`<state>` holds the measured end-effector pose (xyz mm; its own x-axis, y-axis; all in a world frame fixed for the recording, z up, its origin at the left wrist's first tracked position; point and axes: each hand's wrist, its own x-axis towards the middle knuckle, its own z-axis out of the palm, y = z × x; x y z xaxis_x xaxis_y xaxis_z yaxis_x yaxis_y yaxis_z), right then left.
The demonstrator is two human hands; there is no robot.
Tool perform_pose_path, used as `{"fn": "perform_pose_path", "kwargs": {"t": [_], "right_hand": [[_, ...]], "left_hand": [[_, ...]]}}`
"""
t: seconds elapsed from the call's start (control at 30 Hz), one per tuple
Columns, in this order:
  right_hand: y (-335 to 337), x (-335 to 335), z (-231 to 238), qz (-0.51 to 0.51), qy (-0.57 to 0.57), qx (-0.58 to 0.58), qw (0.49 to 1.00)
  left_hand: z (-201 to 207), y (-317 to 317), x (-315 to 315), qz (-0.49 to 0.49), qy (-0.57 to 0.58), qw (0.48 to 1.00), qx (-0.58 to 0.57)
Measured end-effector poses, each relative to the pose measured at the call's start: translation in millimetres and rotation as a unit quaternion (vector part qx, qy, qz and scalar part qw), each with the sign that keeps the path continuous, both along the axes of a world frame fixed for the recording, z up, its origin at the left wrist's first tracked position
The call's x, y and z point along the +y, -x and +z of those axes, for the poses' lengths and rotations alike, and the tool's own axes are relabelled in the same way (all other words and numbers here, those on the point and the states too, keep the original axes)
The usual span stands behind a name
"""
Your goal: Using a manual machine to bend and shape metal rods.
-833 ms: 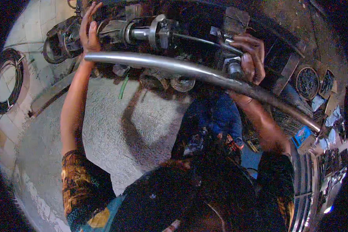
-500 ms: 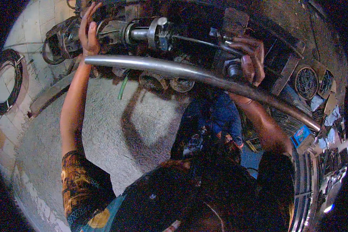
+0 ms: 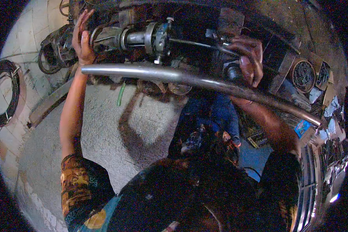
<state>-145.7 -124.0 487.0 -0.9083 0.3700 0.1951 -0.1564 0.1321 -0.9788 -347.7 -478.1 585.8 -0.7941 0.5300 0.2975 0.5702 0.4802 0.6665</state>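
Observation:
A machine with a round metal spindle and collar [image 3: 155,40] lies across the far side. From the collar a thin metal rod [image 3: 193,42] runs right toward my right hand. My left hand [image 3: 83,42] is raised beside the machine's left part, fingers stretched out and holding nothing. My right hand [image 3: 249,58] is curled at the rod's right end, over dark metal parts; what it grips is partly hidden. Below it a dark threaded piece [image 3: 232,72] shows. A long shiny metal bar [image 3: 154,72] crosses in front of the machine, above both my forearms.
A coil of black cable [image 3: 16,92] lies on the left. On the right stand a round container of nails or screws [image 3: 304,75], a blue packet [image 3: 301,127] and stacked metal strips [image 3: 307,181]. A green strip [image 3: 121,94] hangs below the bar.
The collar has turned, so its protruding bolts sit at different places. The whole view has shifted slightly; both hands keep about the same pose.

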Motion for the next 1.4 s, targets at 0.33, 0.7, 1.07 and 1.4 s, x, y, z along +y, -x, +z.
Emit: {"fn": "perform_pose_path", "kwargs": {"t": [0.33,0.7,1.07,1.4], "right_hand": [[-12.3,4.1,-33.9,-0.004,-0.015,-0.002,1.000],[6.8,21.3,-107.5,-0.053,-0.226,0.031,0.972],[82.3,0.4,-64.2,0.039,-0.127,0.220,0.966],[83.1,31.6,-104.5,0.112,0.200,0.003,0.973]], "left_hand": [[-2.9,-2.7,-4.9,0.080,0.014,0.997,-0.007],[-27.0,9.6,-30.7,0.173,-0.042,0.982,-0.062],[-37.0,29.1,-52.7,0.159,0.059,0.984,-0.051],[-45.3,24.1,-21.2,0.120,-0.029,0.992,0.033]]}}
